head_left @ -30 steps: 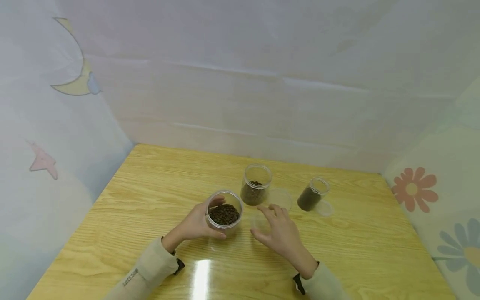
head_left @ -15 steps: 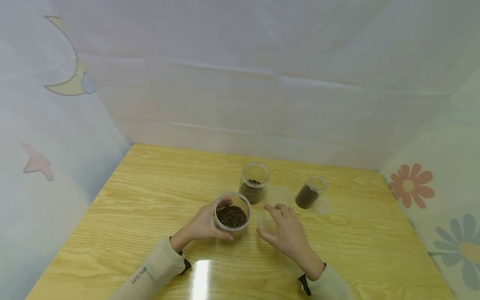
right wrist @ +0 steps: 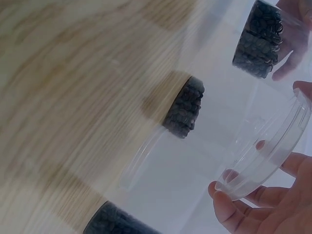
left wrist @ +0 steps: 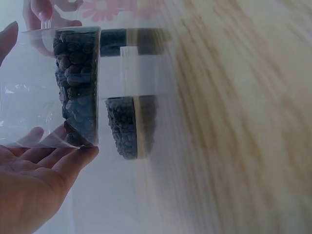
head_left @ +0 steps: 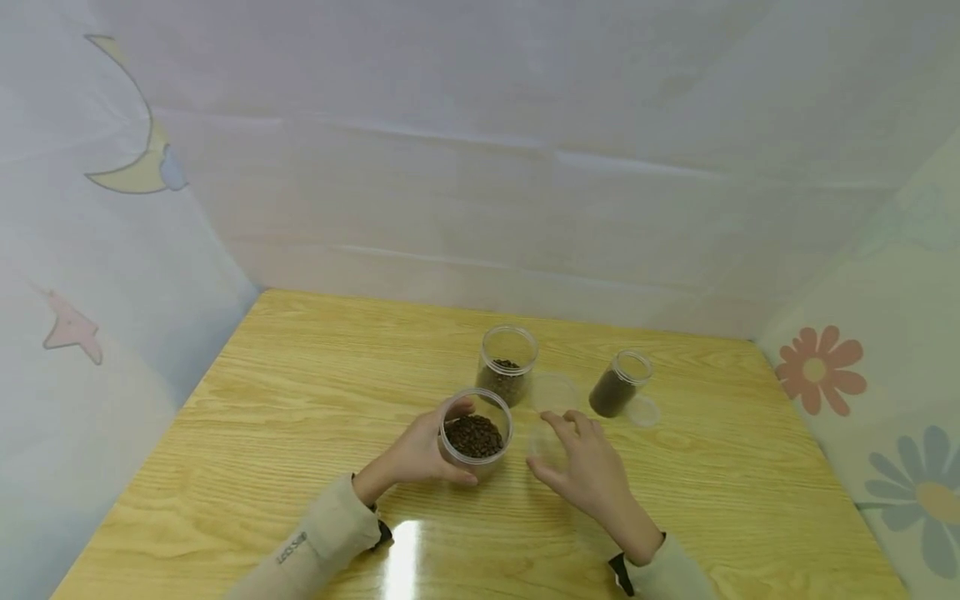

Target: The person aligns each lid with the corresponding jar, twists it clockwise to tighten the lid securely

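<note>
Clear plastic lets you see brown beans (head_left: 474, 437) down in the front jar (head_left: 487, 469). The left hand (head_left: 420, 450) holds this jar up off the wooden table (head_left: 300, 408), with its thumb on one side and its fingers curled round the other. The right hand (head_left: 588, 467) pinches a see-through lid (right wrist: 268, 153) by its edge, with fingers and thumb clamped on it. That lid is up off the table too, just beside the front jar but not touching it.

Behind the front jar stands the back jar (head_left: 487, 385), with more beans in it. A flat lid (head_left: 555, 392) lies to its right. Farther right is a little jar (head_left: 615, 393) of dark stuff, with a small lid (head_left: 643, 411) next to it. On the side walls are a yellow moon (head_left: 135, 177), a pink star (head_left: 72, 328) and a red flower (head_left: 820, 371).
</note>
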A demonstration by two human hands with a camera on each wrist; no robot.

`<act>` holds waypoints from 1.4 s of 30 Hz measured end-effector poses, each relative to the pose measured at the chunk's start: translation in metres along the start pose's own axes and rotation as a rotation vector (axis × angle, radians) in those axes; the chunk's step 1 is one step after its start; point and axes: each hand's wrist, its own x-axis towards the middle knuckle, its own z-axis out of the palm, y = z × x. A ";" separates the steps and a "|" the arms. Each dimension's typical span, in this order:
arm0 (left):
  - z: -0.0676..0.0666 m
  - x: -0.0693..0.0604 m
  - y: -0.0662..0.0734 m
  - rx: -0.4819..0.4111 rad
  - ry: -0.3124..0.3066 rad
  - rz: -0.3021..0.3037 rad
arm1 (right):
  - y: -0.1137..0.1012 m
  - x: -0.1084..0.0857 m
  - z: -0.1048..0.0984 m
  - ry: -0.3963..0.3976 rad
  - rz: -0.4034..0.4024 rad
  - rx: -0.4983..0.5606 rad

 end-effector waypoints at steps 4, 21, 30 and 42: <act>0.007 0.004 -0.012 0.014 -0.011 -0.011 | 0.004 -0.002 0.000 0.010 0.006 0.004; 0.019 0.012 -0.013 0.032 -0.059 -0.043 | 0.013 -0.006 0.002 0.022 0.015 0.003; 0.021 0.014 -0.012 0.062 -0.104 -0.101 | 0.020 -0.011 0.002 0.036 0.013 -0.014; 0.023 0.014 -0.013 0.086 -0.122 -0.119 | 0.025 -0.010 -0.002 0.041 -0.001 -0.025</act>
